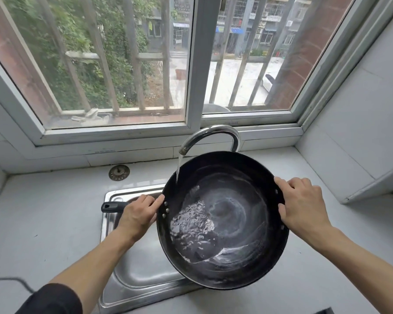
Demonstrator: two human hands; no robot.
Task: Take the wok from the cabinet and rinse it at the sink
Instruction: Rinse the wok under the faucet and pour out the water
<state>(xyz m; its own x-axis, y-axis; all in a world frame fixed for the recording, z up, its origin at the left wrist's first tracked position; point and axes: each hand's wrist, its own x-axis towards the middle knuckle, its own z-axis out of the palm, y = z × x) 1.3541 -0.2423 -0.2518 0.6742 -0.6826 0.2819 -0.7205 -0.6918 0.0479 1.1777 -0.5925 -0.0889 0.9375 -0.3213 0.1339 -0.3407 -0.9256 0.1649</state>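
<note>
A large black wok (pixel 234 223) is held over the steel sink (pixel 132 266), tilted slightly toward me. Water runs from the curved chrome faucet (pixel 210 135) onto the wok's left inner wall and pools foaming inside. My left hand (pixel 137 215) grips the wok's long black handle (pixel 111 206) close to the rim, thumb against the rim. On the right side of the rim, my right hand (pixel 301 206) holds the edge, its fingers curled over it.
A round metal sink strainer (pixel 119 172) lies on the white counter (pixel 45 214) behind the sink. White tiled walls stand to the right, and a barred window is behind the faucet. A dark cable (pixel 14 282) crosses the counter's near left.
</note>
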